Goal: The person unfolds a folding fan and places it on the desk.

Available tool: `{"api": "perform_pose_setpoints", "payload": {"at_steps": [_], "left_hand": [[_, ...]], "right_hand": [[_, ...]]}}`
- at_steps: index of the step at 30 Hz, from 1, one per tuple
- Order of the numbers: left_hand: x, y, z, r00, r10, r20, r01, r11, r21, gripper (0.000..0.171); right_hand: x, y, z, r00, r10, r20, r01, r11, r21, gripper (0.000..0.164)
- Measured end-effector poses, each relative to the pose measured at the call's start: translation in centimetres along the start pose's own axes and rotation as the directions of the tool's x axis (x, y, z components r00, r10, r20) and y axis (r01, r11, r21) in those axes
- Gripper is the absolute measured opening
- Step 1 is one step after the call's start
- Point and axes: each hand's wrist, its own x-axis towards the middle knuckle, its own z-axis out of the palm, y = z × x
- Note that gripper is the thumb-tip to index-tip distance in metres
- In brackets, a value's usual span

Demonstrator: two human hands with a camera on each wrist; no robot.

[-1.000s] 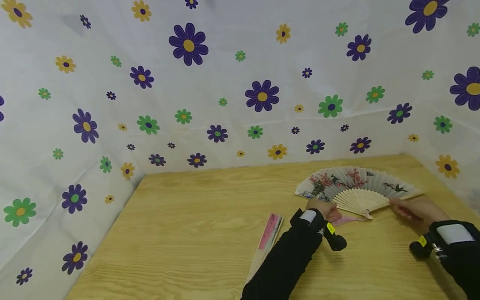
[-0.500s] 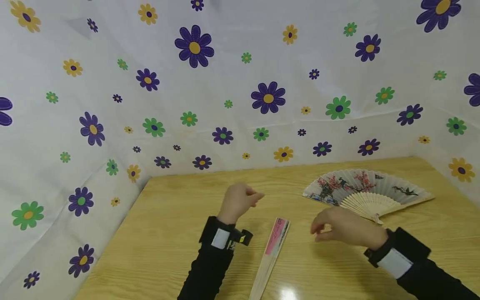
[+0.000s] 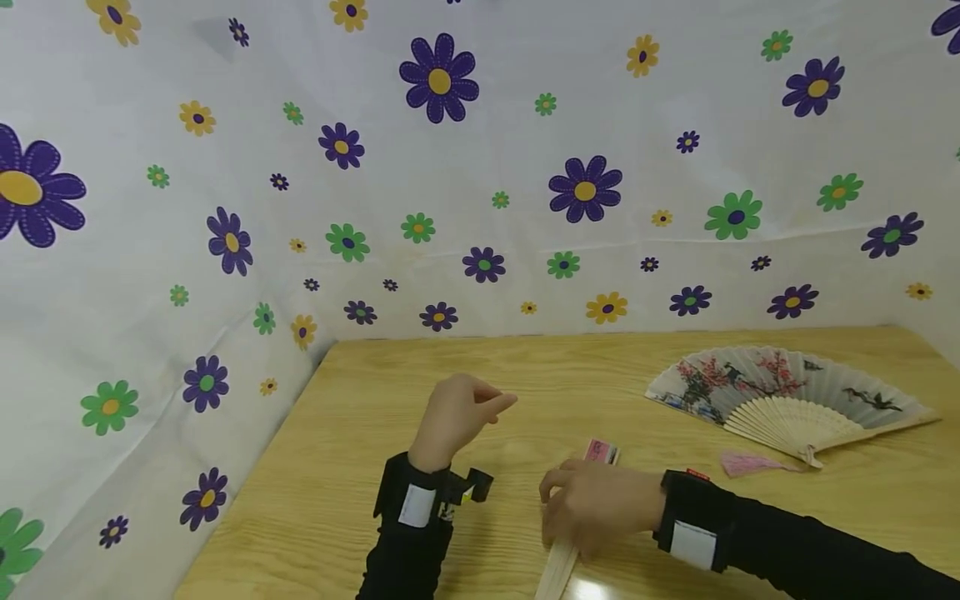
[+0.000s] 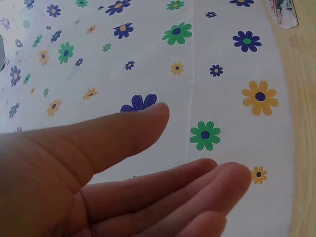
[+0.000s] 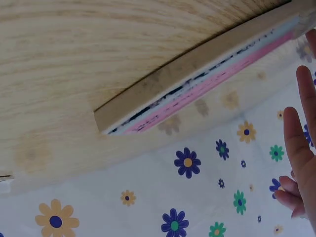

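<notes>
I've got the right hand nearer, fingers parted; the folded fan lies beneath it, long axis crossing under the hand, contact unclear. Left hand waits leftward, thumb and fingertips apart.

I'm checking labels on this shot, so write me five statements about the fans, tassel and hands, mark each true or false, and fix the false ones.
1. In the head view, the open fan lies right of the closed fan. True.
2. The closed fan touches the open fan. False: they are apart.
3. The left hand holds nothing. True.
4. The tassel is green. False: the tassel is pink.
5. The right hand hides part of the closed fan in the head view. True.
</notes>
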Motion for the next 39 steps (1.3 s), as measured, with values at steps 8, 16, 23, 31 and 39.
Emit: {"api": "perform_pose_setpoints", "payload": {"at_steps": [8,16,23,31,39], "left_hand": [[-0.1,0.7,-0.5,1.000,0.023,-0.003,-0.023,1.000,-0.012,0.028],[-0.6,0.8,-0.3,0.999,0.026,0.024,-0.025,0.998,-0.050,0.026],[-0.7,1.6,-0.1,0.950,0.109,0.293,-0.035,0.969,-0.246,0.022],[-0.5,2.7,2.5,0.802,0.245,0.545,-0.057,0.939,-0.338,0.020],[-0.2,3.0,4.8,0.894,0.189,0.405,0.029,0.881,-0.472,0.025]], "right_hand": [[0.1,0.1,-0.1,0.995,-0.086,0.057,0.091,0.992,-0.085,0.023],[-0.5,0.7,-3.4,0.985,-0.087,-0.151,0.065,0.988,-0.142,0.023],[-2.0,1.4,-9.0,0.976,0.031,-0.216,-0.083,0.969,-0.235,0.027],[-3.7,1.0,-8.5,0.977,0.090,-0.194,-0.124,0.977,-0.170,0.029],[-6.0,1.3,-9.2,0.806,0.318,-0.498,-0.372,0.928,-0.009,0.053]]}}
